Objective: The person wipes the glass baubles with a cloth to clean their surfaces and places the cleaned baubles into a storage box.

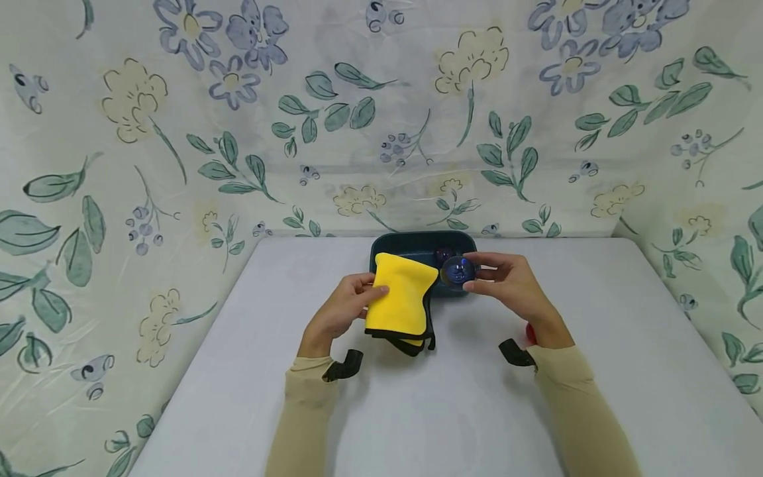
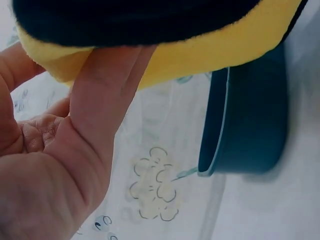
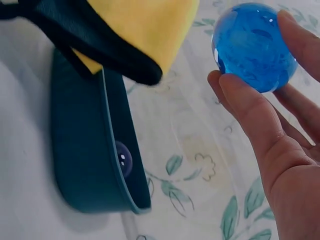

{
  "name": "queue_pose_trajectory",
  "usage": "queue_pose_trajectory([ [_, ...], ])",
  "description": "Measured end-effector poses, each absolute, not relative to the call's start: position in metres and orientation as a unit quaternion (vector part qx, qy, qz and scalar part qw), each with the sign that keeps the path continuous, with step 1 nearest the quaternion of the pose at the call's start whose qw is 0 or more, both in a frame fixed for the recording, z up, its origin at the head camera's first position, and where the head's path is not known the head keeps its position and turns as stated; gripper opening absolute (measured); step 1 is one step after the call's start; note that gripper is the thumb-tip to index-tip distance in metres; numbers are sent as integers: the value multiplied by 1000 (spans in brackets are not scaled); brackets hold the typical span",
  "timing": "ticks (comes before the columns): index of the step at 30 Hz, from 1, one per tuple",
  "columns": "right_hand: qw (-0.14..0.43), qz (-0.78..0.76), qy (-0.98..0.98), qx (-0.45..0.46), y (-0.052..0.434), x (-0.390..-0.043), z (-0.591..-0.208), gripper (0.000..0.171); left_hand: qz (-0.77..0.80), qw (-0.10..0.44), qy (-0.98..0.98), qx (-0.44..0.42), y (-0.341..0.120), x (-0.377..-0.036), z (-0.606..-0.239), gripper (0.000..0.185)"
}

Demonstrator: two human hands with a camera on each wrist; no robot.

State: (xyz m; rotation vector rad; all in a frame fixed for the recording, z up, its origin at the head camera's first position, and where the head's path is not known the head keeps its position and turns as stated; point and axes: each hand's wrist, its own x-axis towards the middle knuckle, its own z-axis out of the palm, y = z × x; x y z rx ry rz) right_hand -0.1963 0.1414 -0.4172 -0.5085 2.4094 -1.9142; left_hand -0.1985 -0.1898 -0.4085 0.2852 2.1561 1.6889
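Right hand [image 1: 512, 285] pinches the glossy blue glass-like ball [image 1: 457, 271] above the dark teal tray [image 1: 381, 250], left hand [image 1: 342, 311] at 9 o'clock gripping the soft yellow black-edged cloth [image 1: 401, 295]; ball looks slick, likely fragile, so cradle it across its widest part.

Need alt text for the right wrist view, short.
The right hand pinches a glossy translucent blue ball in its fingertips above a floral cloth. To the left, a yellow black-edged cloth hangs over a dark teal tray with another ball inside.
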Motion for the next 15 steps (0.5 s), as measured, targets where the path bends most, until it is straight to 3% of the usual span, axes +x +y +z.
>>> queue_pose_trajectory([
  [15,21,-634,741,-219,101,-191,-434,53,625,237,735,115,-169,-189,-406,42],
])
